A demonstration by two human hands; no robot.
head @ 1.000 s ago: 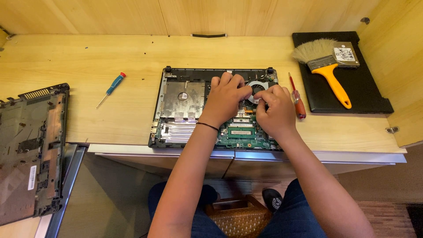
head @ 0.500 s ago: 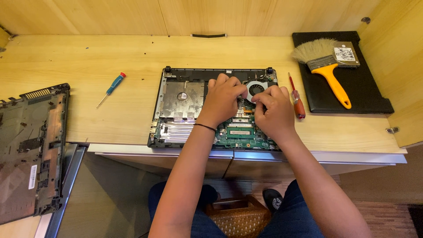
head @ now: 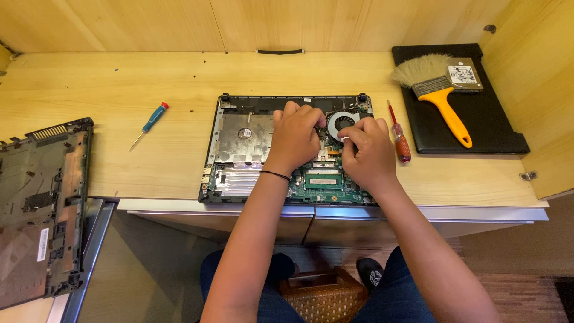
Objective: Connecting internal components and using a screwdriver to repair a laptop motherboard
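While I lean over the wooden desk (head: 149, 78), I go from my left side to my right. Far to the left of my fingers, half off the desk edge, lies the removed bottom cover (head: 42, 209), dark plastic, inside up. Nearer, but well apart from my left hand, rests a small blue screwdriver (head: 150, 123) with a red cap.

Under both hands is the opened laptop base (head: 239, 149), with a grey metal shield to the left of my fingers and the green circuit board (head: 326, 182) below my palms. My left hand (head: 294, 139) is curled, the fingers bent and close together, the tips pressing down on the board just left of the round cooling fan (head: 342, 121). My right hand (head: 371, 152) sits just beside it; thumb and first finger seem to pinch something small and pale at the lower edge of the fan, but I cannot tell what it is.

I judge that the fan is light, thin plastic, and easy to crack, and the board around it is stiff but fragile. I would hold the fan only by its outer frame, never by the blades, and any cable by its plug.

Just right of my right hand lies a red screwdriver (head: 399, 140). Further right, a black mat (head: 496, 119) carries a yellow-handled brush (head: 439, 90) and a flat metal drive (head: 466, 75).
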